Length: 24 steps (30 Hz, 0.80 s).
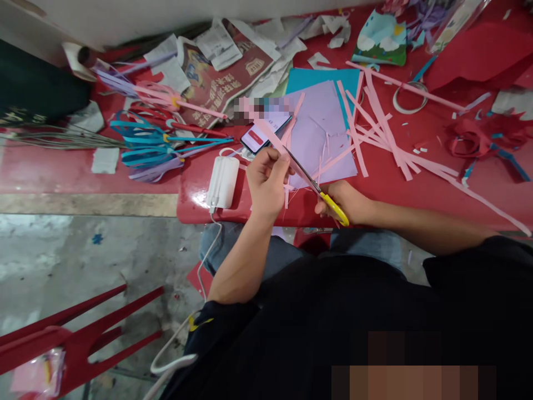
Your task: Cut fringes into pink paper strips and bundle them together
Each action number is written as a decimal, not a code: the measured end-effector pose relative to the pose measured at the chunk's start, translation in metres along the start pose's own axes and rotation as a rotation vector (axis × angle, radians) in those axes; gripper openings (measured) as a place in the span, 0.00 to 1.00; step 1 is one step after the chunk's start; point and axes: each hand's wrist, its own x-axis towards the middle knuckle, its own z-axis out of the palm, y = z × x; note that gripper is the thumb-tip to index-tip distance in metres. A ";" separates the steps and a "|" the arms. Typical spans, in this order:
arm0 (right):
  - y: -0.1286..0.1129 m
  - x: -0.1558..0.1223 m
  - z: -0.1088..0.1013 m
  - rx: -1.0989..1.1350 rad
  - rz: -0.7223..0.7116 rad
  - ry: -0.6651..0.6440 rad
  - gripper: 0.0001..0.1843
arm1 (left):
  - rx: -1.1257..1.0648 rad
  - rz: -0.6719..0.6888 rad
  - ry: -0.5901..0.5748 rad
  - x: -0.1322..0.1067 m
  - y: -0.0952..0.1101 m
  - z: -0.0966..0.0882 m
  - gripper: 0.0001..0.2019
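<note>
My left hand [270, 179] pinches a pink paper strip [270, 134] between thumb and fingers, above the table edge. In my right hand [347, 201] is a pair of scissors [335, 209] with yellow handles, its fingers wrapped about them. The blades point up and left, lying along the strip close to my left thumb. Whether the blades are apart is too fine to make out. Beneath both hands lie lilac paper sheets [310, 130], with a teal sheet [322, 79] under them. Several cut pink strips [381, 130] lie crossed to the right.
A phone [254, 138] and a white power bank [224, 182] with a cable sit left of my hands. Blue paper loops [141, 141], newspaper [225, 83] and a tape roll [410, 98] lie on the red table [195, 203]. An upturned red stool [79, 339] is at lower left.
</note>
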 end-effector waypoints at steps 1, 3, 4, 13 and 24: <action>0.001 0.000 0.000 0.004 0.008 -0.016 0.43 | 0.013 -0.002 0.001 0.000 0.000 0.000 0.19; 0.003 -0.001 0.000 0.013 0.022 -0.043 0.47 | 0.026 -0.006 -0.009 0.000 0.000 0.000 0.19; 0.003 -0.002 -0.001 0.021 0.021 -0.052 0.49 | 0.027 -0.009 -0.018 -0.001 0.001 0.001 0.18; -0.002 -0.004 0.000 0.121 -0.021 -0.022 0.48 | 0.015 0.020 -0.068 -0.004 -0.004 0.004 0.13; 0.005 -0.003 0.002 0.153 -0.011 0.054 0.47 | 0.091 0.040 -0.188 -0.015 -0.008 0.013 0.18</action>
